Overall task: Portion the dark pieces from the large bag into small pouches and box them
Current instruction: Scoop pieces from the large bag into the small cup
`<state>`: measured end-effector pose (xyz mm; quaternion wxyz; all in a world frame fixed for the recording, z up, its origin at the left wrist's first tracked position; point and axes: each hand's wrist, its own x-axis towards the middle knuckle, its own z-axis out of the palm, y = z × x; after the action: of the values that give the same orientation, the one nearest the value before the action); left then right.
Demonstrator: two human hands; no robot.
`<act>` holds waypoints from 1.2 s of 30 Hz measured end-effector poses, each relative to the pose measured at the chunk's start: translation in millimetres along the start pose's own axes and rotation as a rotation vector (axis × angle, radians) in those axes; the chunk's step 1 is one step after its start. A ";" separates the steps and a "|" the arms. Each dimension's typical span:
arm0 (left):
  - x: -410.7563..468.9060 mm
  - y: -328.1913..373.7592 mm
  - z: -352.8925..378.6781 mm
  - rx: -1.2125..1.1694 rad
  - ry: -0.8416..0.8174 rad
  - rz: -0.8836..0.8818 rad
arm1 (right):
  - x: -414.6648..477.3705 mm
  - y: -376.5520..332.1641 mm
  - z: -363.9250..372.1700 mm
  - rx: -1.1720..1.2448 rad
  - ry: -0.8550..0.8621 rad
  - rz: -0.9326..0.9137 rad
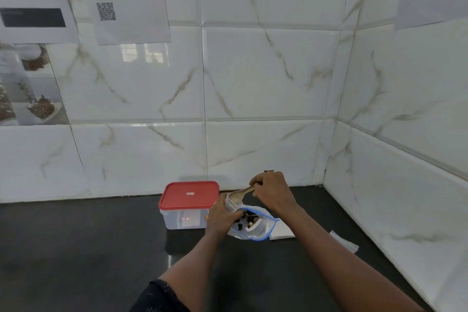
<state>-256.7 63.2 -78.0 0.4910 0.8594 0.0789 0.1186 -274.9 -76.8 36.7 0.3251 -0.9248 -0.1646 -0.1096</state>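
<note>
Dark glossy surface (101, 248) in a corner of white marble-look wall tiles (266, 71). All the work sits at its far edge, close to the wall.

Small black dark pieces (249, 218) show inside the large clear zip bag w/ blue seal strip (263, 231), which lies open on the surface. Just above it, a small white plastic pouch (231, 204) is held upright, mouth up, w/ a pale wooden spoon (241, 192) tipped into the opening. Can't tell how much is in the pouch.

Progress, as I read it, is early to mid. One pouch is being filled, and plenty of pieces are left in the bag. Two flat white pouches look unfilled: one (281, 232) just right of the bag, another (344, 240) farther right. The translucent plastic box w/ red lid (188, 195) stands just left of the bag, lid on, and I can't tell if anything's inside. Left to do, prob: finish and close this pouch, fill the rest, open the box, load it.

The left hand (220, 218) is grasping the pouch, fingers wrapped round its lower part, forearm coming up from near centre. The right hand (273, 190) is above and right of the pouch, pinching the spoon handle. Its wrist is bent so the bowl slopes down-left into the pouch mouth, forearm reaching in from near right.

Printed sheets are stuck on the far-left wall, one w/ a QR code (106, 11).
</note>
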 end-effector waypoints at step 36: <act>22.1 7.0 -9.0 0.312 -0.179 0.271 | -0.9 51.2 100.1 0.145 -0.169 0.616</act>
<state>-237.9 72.7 -64.8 0.3368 0.9348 -0.0636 0.0932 -246.9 -50.8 -69.0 0.3934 -0.9112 0.0894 0.0830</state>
